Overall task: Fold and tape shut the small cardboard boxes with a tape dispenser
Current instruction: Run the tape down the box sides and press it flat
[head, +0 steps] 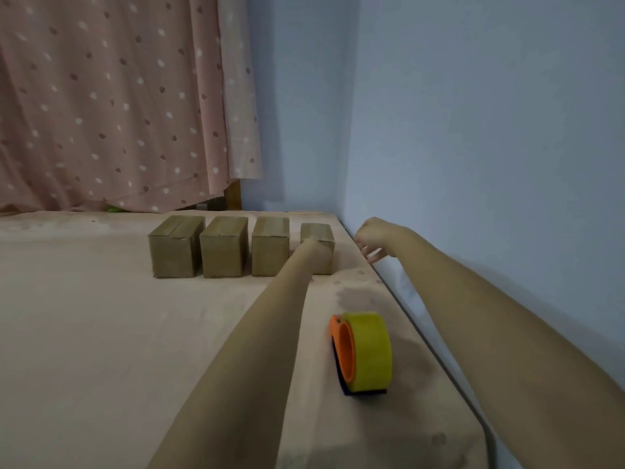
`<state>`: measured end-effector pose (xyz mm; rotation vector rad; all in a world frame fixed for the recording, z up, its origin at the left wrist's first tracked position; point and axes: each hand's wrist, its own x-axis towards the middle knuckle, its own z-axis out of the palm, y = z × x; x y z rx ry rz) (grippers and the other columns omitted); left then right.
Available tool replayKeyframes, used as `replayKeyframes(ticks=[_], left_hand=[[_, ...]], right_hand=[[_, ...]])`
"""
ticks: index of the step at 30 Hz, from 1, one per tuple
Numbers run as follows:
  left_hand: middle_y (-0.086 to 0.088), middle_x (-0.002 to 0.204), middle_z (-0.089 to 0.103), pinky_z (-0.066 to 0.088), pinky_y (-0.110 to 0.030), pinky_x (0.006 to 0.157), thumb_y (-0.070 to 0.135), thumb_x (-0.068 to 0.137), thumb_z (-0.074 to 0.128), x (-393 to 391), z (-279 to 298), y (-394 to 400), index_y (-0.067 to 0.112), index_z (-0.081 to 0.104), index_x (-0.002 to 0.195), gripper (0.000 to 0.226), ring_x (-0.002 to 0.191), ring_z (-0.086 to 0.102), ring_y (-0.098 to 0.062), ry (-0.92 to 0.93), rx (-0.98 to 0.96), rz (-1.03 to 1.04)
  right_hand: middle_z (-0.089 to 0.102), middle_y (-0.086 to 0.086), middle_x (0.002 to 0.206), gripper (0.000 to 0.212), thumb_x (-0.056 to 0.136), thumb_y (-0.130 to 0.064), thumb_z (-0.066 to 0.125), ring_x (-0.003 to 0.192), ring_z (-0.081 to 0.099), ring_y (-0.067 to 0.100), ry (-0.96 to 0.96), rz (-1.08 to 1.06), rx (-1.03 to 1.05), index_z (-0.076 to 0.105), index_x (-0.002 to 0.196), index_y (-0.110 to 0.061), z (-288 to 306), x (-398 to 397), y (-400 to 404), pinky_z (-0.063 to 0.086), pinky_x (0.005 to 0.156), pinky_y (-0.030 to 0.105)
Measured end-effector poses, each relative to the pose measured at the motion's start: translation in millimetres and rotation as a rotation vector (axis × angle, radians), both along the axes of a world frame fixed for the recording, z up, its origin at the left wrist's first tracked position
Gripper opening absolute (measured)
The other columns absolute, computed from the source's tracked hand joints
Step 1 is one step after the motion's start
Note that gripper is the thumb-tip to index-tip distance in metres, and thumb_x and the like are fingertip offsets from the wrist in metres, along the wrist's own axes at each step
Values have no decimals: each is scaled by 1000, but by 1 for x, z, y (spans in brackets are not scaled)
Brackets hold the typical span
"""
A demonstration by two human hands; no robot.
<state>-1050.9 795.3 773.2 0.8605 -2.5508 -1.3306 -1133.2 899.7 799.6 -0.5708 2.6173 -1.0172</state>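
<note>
Boxes point(236, 247) stand in a row of four at the far side of the bench point(101, 333), closed and upright, each just beside the next with narrow gaps between. From the head view, our left forearm stretches forward across the bench to the rightmost box point(321, 236); the left hand itself merges with that box in the blur, so we cannot tell whether that grip is clenched, released or holding the cardboard.

Our right hand point(370, 236) hangs just right of the same box, near the bench edge by the blue wall point(473, 130). Its fingers point(372, 257) point down and are loosely extended, the grip released, with nothing in it; whether the fingertips touch the bench surface we cannot tell.

Back toward us from both hands, between the two forearms, the tape dispenser point(362, 353) lies on the bench: an orange hub carrying a yellow roll, on a dark base. Neither hand touches it, and it sits well apart from the boxes.

Beyond the boxes, a pink spotted curtain point(118, 113) hangs to the left of the wall.
</note>
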Motion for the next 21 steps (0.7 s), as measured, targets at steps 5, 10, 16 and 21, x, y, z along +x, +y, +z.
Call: replayKeyframes(ticks=[5,10,16,21], left_hand=[[-17,123,57,54,-40,89,12,100,41,35,-12,16,-3,48,128,33,105,62,-33,-90,81,-73],[-11,88,58,58,-41,75,15,99,43,68,-40,22,0,55,118,27,73,62,-27,-133,149,-61],[-18,81,57,55,-42,70,17,98,49,97,-81,25,-5,54,97,23,64,59,-27,-56,317,10],[-21,90,56,56,-37,56,19,96,53,107,-84,37,-5,48,100,25,58,60,-29,2,373,21]], right_hand=[[59,22,110,37,93,-15,43,89,63,31,-85,-43,59,45,128,-2,2,39,22,58,76,42],[59,15,92,31,98,-25,45,83,62,26,-234,-66,97,48,118,-2,-21,77,46,54,78,40],[63,18,95,36,93,-31,44,84,64,30,-409,-175,-55,55,107,1,-70,100,74,53,76,42],[63,18,96,29,91,-27,50,86,64,31,-461,-256,-155,58,97,0,-98,106,81,55,74,42]])
